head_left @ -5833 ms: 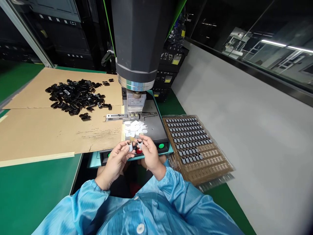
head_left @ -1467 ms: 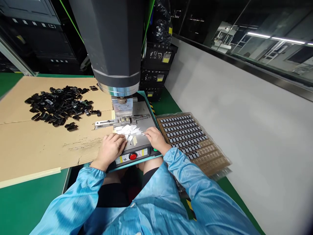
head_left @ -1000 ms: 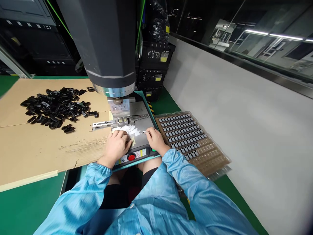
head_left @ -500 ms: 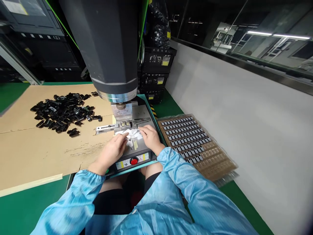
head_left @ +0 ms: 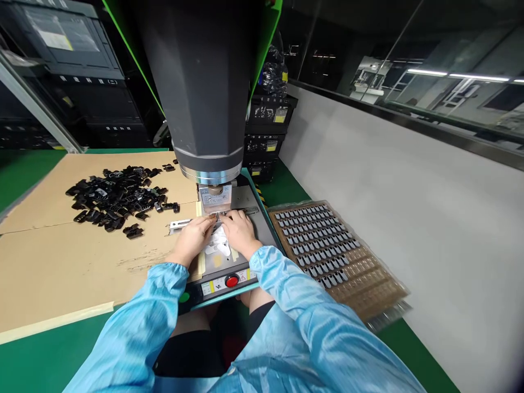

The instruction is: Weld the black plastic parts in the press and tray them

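Two hands, one tray, one red button.

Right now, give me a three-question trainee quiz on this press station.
1. True or false: both hands are at the fixture under the press head.
2. Which lies to the person's left on the cardboard? A) white pieces B) black parts C) a tray
3. Fill in: the button on the front panel between the sleeves is ____.

Key:
1. True: left hand and right hand meet there.
2. B: black parts; the tray lies right.
3. Red: button.
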`<action>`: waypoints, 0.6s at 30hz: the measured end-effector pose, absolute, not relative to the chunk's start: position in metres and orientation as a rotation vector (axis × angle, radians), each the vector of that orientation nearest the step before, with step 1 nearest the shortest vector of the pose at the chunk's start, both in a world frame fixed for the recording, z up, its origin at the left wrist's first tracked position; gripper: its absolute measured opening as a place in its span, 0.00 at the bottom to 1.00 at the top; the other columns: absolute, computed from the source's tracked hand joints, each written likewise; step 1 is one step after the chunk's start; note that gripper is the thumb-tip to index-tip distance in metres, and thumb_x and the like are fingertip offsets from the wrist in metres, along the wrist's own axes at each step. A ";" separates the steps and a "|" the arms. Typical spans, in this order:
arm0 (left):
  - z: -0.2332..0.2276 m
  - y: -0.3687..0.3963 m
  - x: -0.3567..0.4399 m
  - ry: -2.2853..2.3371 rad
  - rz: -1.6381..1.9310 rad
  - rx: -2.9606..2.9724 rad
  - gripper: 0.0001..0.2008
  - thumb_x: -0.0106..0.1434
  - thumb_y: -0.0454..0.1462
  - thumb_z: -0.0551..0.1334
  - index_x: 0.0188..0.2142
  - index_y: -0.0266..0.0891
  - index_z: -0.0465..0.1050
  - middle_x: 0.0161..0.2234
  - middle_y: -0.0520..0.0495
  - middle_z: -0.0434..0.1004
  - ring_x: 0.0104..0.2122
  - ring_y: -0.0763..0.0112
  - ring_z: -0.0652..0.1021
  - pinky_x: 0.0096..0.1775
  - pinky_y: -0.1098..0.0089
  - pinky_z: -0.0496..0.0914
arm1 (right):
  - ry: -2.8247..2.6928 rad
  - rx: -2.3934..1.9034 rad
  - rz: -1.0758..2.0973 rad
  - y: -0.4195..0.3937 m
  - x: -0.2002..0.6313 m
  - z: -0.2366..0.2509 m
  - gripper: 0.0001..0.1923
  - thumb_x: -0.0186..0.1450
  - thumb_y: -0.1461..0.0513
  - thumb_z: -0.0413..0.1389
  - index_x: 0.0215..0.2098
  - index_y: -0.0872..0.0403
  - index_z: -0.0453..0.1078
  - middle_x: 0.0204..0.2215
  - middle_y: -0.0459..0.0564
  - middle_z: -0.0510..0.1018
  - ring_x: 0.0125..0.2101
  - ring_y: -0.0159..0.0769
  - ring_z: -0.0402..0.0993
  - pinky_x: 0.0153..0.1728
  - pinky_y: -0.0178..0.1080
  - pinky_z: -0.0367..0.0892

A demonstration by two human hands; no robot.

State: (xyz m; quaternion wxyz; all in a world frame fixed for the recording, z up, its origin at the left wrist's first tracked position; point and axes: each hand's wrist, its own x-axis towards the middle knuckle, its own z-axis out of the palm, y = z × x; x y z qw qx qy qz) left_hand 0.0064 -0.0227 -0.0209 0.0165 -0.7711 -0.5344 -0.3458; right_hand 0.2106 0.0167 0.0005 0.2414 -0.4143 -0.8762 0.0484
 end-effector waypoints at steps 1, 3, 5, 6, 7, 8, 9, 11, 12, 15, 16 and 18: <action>-0.023 -0.021 0.007 -1.652 -1.056 -2.407 0.17 0.78 0.41 0.55 0.57 0.42 0.80 0.57 0.39 0.83 0.57 0.54 0.81 0.61 0.52 0.74 | -2.407 -1.114 0.123 0.015 0.211 0.001 0.20 0.76 0.61 0.58 0.65 0.46 0.73 0.55 0.58 0.76 0.54 0.54 0.65 0.54 0.54 0.67; -0.026 -0.022 0.010 -1.639 -1.022 -2.408 0.19 0.78 0.41 0.55 0.61 0.42 0.77 0.60 0.39 0.81 0.61 0.52 0.78 0.66 0.49 0.71 | -2.414 -1.082 0.113 0.014 0.212 0.001 0.23 0.75 0.61 0.59 0.68 0.46 0.71 0.58 0.58 0.74 0.57 0.56 0.64 0.55 0.56 0.67; -0.026 -0.026 0.016 -1.656 -0.987 -2.383 0.20 0.77 0.42 0.56 0.64 0.40 0.75 0.61 0.39 0.79 0.64 0.49 0.76 0.68 0.46 0.68 | -2.410 -1.059 0.111 0.014 0.211 0.001 0.24 0.74 0.62 0.59 0.67 0.46 0.71 0.58 0.58 0.74 0.58 0.56 0.64 0.56 0.57 0.67; -0.024 -0.029 0.018 -1.671 -0.973 -2.370 0.21 0.77 0.43 0.57 0.64 0.40 0.75 0.62 0.38 0.79 0.65 0.48 0.75 0.68 0.46 0.67 | -2.407 -1.050 0.115 0.015 0.211 0.001 0.24 0.74 0.62 0.60 0.67 0.45 0.71 0.58 0.58 0.75 0.58 0.56 0.64 0.56 0.57 0.67; -0.021 -0.032 0.020 -1.680 -0.957 -2.371 0.22 0.77 0.43 0.57 0.65 0.39 0.74 0.63 0.37 0.78 0.66 0.47 0.74 0.69 0.45 0.67 | -2.402 -1.046 0.126 0.016 0.212 0.001 0.23 0.74 0.62 0.60 0.66 0.45 0.72 0.57 0.58 0.75 0.57 0.56 0.65 0.56 0.57 0.67; -0.017 -0.036 0.019 -1.681 -0.940 -2.386 0.22 0.77 0.43 0.57 0.65 0.39 0.74 0.63 0.37 0.78 0.67 0.48 0.73 0.69 0.46 0.66 | -2.393 -1.048 0.140 0.016 0.213 0.001 0.23 0.73 0.62 0.61 0.66 0.45 0.73 0.57 0.58 0.75 0.57 0.56 0.65 0.56 0.57 0.68; -0.013 -0.040 0.016 -1.682 -0.926 -2.405 0.22 0.77 0.44 0.57 0.65 0.39 0.73 0.63 0.38 0.77 0.67 0.48 0.72 0.69 0.46 0.66 | -2.380 -1.051 0.159 0.015 0.214 0.001 0.23 0.73 0.62 0.61 0.65 0.46 0.74 0.57 0.59 0.75 0.57 0.57 0.65 0.56 0.58 0.68; -0.007 -0.048 -0.004 -1.733 -0.916 -2.394 0.21 0.77 0.44 0.57 0.65 0.41 0.73 0.63 0.39 0.78 0.66 0.50 0.73 0.68 0.48 0.67 | -2.344 -1.045 0.200 0.012 0.218 0.001 0.24 0.72 0.63 0.62 0.65 0.46 0.74 0.57 0.59 0.75 0.57 0.57 0.66 0.57 0.59 0.68; -0.006 -0.054 -0.020 -1.800 -0.922 -2.333 0.21 0.77 0.45 0.57 0.64 0.41 0.73 0.62 0.39 0.78 0.64 0.50 0.75 0.66 0.48 0.68 | -2.329 -1.023 0.223 0.009 0.219 0.001 0.24 0.72 0.63 0.62 0.66 0.47 0.74 0.57 0.59 0.76 0.57 0.57 0.66 0.57 0.59 0.69; -0.010 -0.075 -0.086 -2.089 -0.951 -1.956 0.22 0.75 0.49 0.59 0.61 0.40 0.75 0.60 0.35 0.78 0.61 0.45 0.75 0.63 0.45 0.69 | -2.336 -0.875 0.308 -0.002 0.215 0.004 0.23 0.73 0.65 0.59 0.65 0.49 0.74 0.56 0.58 0.78 0.56 0.54 0.69 0.59 0.57 0.69; -0.014 -0.082 -0.109 -2.172 -0.950 -1.846 0.24 0.74 0.50 0.60 0.61 0.39 0.74 0.62 0.34 0.77 0.62 0.43 0.74 0.64 0.43 0.68 | -2.354 -0.814 0.337 -0.006 0.210 0.007 0.22 0.73 0.65 0.59 0.64 0.49 0.74 0.55 0.57 0.78 0.55 0.53 0.69 0.59 0.56 0.70; -0.022 -0.095 -0.148 -2.299 -0.943 -1.716 0.27 0.73 0.51 0.60 0.63 0.38 0.72 0.66 0.33 0.72 0.65 0.42 0.71 0.66 0.43 0.66 | -2.406 -0.716 0.382 -0.012 0.190 0.013 0.20 0.73 0.65 0.59 0.63 0.49 0.75 0.54 0.56 0.79 0.54 0.51 0.71 0.59 0.54 0.70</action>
